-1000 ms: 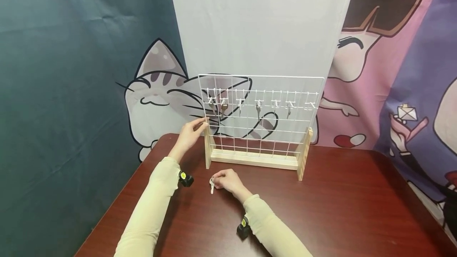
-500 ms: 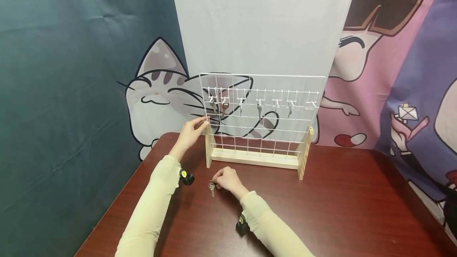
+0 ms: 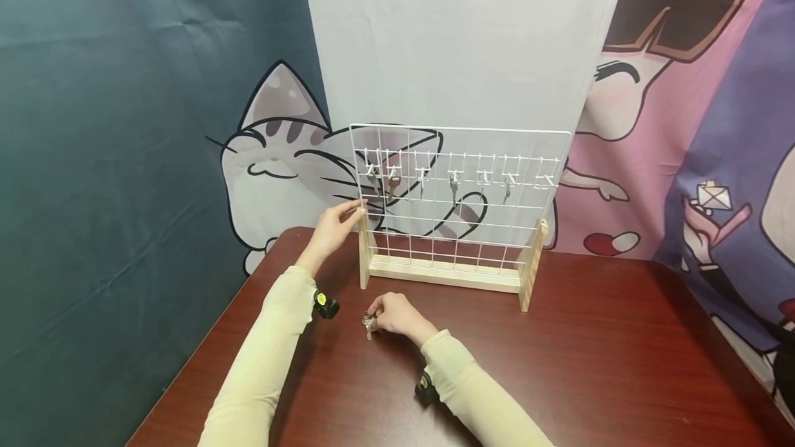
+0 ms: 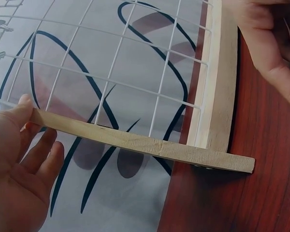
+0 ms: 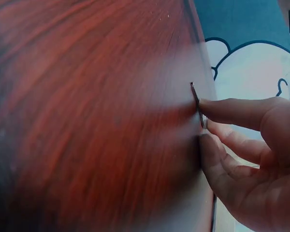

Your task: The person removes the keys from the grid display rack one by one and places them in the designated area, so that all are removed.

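A white wire grid rack (image 3: 459, 128) on wooden feet stands on the table. My left hand (image 3: 335, 227) grips the top of its left wooden upright (image 4: 135, 141), thumb on one side and fingers curled behind. Low over the tabletop in front of the rack, my right hand (image 3: 400, 316) pinches a small silver key (image 3: 369, 325) between thumb and fingers. In the right wrist view the key (image 5: 196, 96) appears edge-on, close to the wood, partly hidden by the fingertips. Several other keys, such as a brownish one (image 3: 394, 181), hang from hooks along the grid.
The far-right hook (image 3: 545, 181) shows no key hanging. Reddish-brown table (image 3: 621, 350) extends to the right and front. Behind it hang printed cloths, with a cartoon cat (image 3: 273, 178) at the left. Each wrist wears a black camera (image 3: 326, 305).
The key has turned in my right hand's fingers, which shift only slightly. My left hand keeps its grip on the upright. The head view has shifted a little.
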The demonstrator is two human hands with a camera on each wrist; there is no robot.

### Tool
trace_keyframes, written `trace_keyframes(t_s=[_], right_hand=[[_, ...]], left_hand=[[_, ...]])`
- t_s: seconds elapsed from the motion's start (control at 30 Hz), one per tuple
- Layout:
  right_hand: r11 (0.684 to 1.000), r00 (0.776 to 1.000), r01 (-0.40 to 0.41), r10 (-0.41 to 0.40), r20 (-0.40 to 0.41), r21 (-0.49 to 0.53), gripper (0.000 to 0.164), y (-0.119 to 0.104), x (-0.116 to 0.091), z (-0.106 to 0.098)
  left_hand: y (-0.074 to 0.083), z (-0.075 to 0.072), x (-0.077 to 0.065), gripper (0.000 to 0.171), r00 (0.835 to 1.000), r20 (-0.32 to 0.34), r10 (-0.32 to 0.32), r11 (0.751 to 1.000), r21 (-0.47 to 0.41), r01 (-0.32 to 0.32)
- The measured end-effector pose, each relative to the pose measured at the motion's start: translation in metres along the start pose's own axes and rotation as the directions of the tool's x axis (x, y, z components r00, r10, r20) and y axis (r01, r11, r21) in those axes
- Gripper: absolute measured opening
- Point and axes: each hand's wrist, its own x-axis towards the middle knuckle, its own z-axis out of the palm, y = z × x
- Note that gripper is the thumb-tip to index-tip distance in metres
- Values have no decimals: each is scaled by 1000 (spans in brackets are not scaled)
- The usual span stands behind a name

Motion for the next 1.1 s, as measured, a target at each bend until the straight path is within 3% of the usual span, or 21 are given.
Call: trace_keyframes(t_s=[0.23,0.43,0.63,0.87,1.1], right_hand=[[1000,996,-16,15,-92,-14,15,-1,-2,3],[1000,995,-23,23,-94,9,15,-2,-4,3],[994,998,-30,36,-57,102,14,8,-8,-4],[989,996,-65,73,-59,135,20,40,-22,-32],[986,984,-103,120,-134,129,20,70,-47,-72]], left_hand=[[1,1,2,43,1000,0,15,1000,-2,-15],[0,1,1,44,1000,-3,9,1000,4,-9],[-1,5,1,45,1000,-1,20,1000,9,-20],[-2,6,-4,46,1000,6,0,1000,-2,0],[-1,1,-2,48,1000,4,-4,1000,6,4]])
